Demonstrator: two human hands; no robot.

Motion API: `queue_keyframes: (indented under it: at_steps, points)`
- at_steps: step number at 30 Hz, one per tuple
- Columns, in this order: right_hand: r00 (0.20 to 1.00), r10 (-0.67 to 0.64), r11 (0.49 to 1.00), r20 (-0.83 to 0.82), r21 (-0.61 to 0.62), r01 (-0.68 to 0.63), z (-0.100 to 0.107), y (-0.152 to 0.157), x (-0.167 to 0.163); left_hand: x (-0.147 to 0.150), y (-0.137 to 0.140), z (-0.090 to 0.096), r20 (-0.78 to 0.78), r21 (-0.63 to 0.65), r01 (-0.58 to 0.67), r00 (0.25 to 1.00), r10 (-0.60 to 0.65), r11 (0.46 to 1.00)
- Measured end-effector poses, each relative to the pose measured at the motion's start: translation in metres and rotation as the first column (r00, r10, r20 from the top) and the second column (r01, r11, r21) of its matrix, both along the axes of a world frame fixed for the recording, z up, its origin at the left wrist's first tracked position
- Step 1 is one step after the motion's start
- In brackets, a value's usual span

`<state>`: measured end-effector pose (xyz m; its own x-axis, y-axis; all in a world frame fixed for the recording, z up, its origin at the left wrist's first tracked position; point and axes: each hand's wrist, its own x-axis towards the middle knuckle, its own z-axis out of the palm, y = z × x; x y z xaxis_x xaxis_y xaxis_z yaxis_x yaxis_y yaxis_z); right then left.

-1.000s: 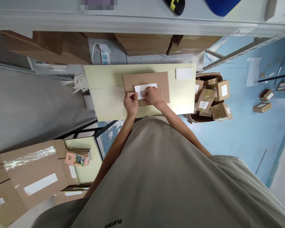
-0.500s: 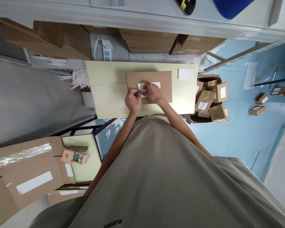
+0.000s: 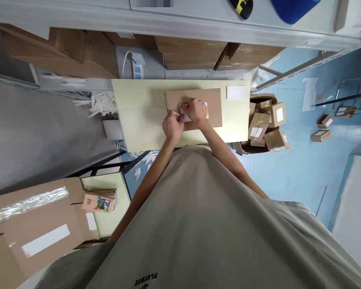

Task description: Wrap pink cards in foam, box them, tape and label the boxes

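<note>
A flat brown cardboard box (image 3: 215,106) lies on the pale yellow tabletop (image 3: 138,120) in front of me. On its top is a white label (image 3: 187,117), partly covered by my fingers. My left hand (image 3: 173,126) is closed at the label's lower left corner, thumb and forefinger pinched together there. Fingers curled, my right hand (image 3: 196,111) pinches the label's upper left part and hides much of its middle. Right of the box, a white paper slip (image 3: 236,92) lies flat on the tabletop.
A large open carton (image 3: 263,96) with several labelled boxes stands to the right. A metal shelf (image 3: 180,27) crosses above the table's far side, with a power strip (image 3: 137,70) below it. At lower left, pink printed packs (image 3: 98,202) sit beside large cardboard (image 3: 48,216).
My right hand has shifted slightly up and left over the label, toward its left end. The left hand stays at the label's left corner. The whole view has shifted slightly.
</note>
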<state>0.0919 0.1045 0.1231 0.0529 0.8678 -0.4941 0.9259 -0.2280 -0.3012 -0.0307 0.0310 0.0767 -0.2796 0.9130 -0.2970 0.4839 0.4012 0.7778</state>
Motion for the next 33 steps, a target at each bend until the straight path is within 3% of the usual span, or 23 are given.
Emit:
queue_keyframes:
  at_steps: [11,14,17,21,24,26,29,33]
  points:
    - [0.997,0.021,0.994,-0.071,-0.106,-0.029,0.014,-0.022,0.013,-0.021,0.006,0.005,0.12,-0.045,0.185,0.976,-0.179,0.982]
    - [0.994,-0.049,0.996,-0.094,-0.084,0.041,0.01,-0.029,0.018,-0.021,0.004,0.006,0.154,-0.033,0.181,0.973,-0.174,0.983]
    - [0.968,-0.217,0.976,-0.123,-0.047,0.212,0.008,-0.037,0.032,-0.024,0.002,0.006,0.211,0.003,0.165,0.964,-0.162,0.986]
    - [0.879,-0.468,0.879,-0.088,0.059,0.474,0.011,-0.053,0.072,-0.046,-0.004,-0.003,0.418,0.018,0.071,0.905,-0.072,0.997]
    - [0.767,-0.64,0.752,-0.042,0.172,0.636,0.011,-0.072,0.107,-0.072,-0.014,-0.017,0.459,-0.081,-0.082,0.882,0.11,0.993]
    - [0.695,-0.712,0.672,-0.105,0.188,0.717,0.008,-0.089,0.123,-0.085,-0.023,-0.026,0.446,-0.18,-0.115,0.875,0.186,0.977]
    - [0.597,-0.744,0.62,-0.302,0.024,0.784,0.0,-0.114,0.129,-0.089,-0.037,-0.033,0.446,-0.286,0.001,0.885,0.132,0.958]
    - [0.499,-0.758,0.604,-0.421,-0.163,0.78,-0.001,-0.139,0.116,-0.078,-0.047,-0.026,0.475,-0.282,0.18,0.879,-0.025,0.942]
